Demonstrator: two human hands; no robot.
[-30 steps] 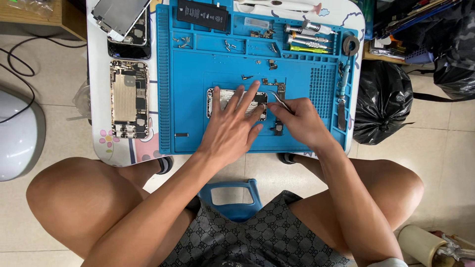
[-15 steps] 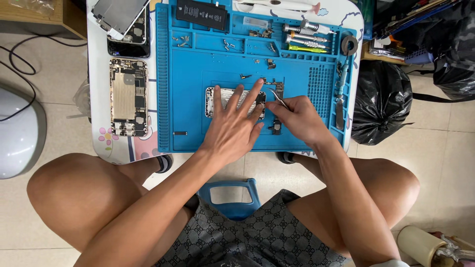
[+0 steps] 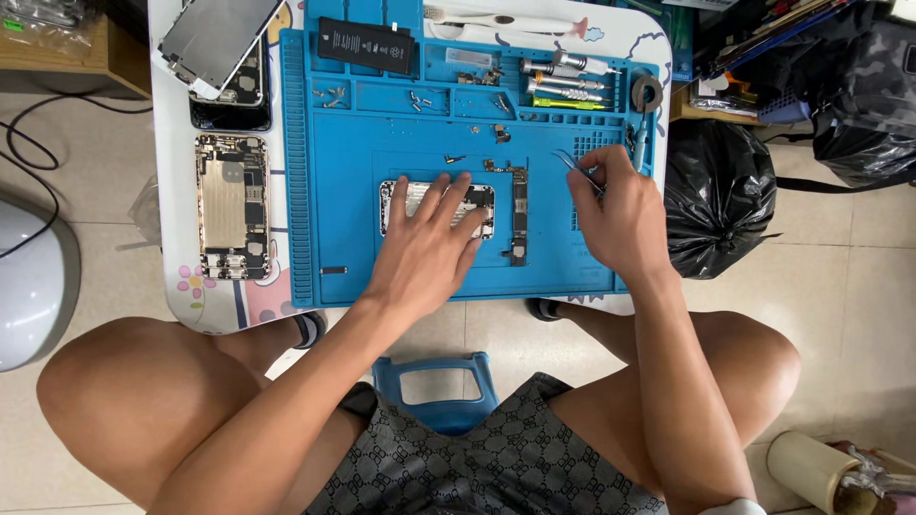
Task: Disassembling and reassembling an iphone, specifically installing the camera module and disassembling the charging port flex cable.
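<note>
My left hand (image 3: pixel 425 250) lies flat, fingers spread, pinning the opened phone shell (image 3: pixel 437 206) mid-mat (image 3: pixel 343 248). Right hand (image 3: pixel 615 215) has its grip pinched on tweezers (image 3: pixel 574 167) near the mat's right edge. Best to keep the shell pressed steady and the tips low. Black label-faced battery (image 3: pixel 366 44) sits at the bench's far edge.

I see my right hand (image 3: pixel 615 215) now lifted off the opened silver phone housing (image 3: pixel 437 208) and moved right with its thin metal tweezers (image 3: pixel 575 167), uncovering the long narrow circuit board (image 3: pixel 520 210) beside the housing
</note>
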